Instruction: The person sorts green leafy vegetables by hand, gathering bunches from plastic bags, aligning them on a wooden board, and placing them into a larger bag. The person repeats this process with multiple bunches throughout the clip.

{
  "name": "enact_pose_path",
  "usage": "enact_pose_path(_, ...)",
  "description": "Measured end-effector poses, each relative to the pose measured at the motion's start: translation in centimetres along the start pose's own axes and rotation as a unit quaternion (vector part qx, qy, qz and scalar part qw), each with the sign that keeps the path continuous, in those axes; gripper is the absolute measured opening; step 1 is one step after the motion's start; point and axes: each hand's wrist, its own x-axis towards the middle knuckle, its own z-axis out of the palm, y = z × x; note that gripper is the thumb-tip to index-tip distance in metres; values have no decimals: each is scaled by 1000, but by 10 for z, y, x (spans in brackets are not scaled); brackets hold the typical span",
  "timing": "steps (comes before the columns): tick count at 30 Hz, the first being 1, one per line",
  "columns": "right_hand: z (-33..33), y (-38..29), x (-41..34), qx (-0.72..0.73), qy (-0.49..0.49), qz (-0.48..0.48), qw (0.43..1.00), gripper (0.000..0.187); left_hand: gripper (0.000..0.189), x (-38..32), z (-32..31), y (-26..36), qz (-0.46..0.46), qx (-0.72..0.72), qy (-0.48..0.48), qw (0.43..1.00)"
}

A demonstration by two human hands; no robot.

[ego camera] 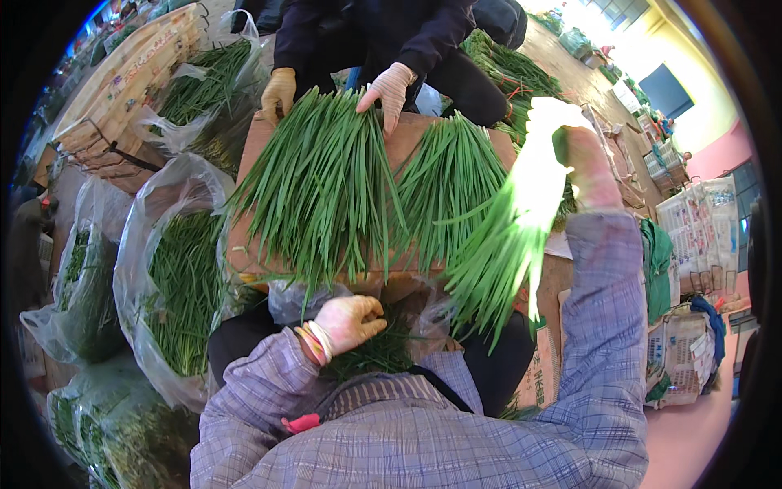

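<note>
My right hand, in bright glare, is raised at the right and grips a bunch of Chinese chives by its upper end; the leaves hang down past the board's right edge. My left hand, in a pale glove with bands at the wrist, is near my lap with its fingers curled; whether they hold anything cannot be told. Between me and a person opposite stands a brown board bearing a large spread pile of chives and a smaller pile. The other person's gloved hands are at the large pile's far end.
Clear plastic bags of greens stand at the left, beside a large wrapped basket. Tied bundles of greens lie beyond the board at the right. Plastic crates and a green cloth are farther right. Loose greens lie between my knees.
</note>
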Motion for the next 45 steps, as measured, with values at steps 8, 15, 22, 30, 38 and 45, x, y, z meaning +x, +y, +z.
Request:
enact_pose_path(8,101,190,180,-551,-92,3,830,28,40,22,6,4,105,129,-89,982)
enact_pose_path(15,95,364,239,-874,-116,-213,421,12,22,19,-6,11,113,40,-13,993)
enact_pose_path(22,93,291,228,-305,204,-145,919,40,24,-18,-54,22,128,56,154,978)
enact_pose_path(30,362,149,28,-213,-177,-248,928,25,34,-165,-124,-140,-64,-30,507,859)
enact_pose_path(38,578,185,-70,-296,-666,-286,622,42,50,-318,-135,-312,-219,100,611,754)
enact_pose_path(45,567,211,-99,-326,-722,-170,586,34,66,-379,-172,-299,-398,254,537,698)
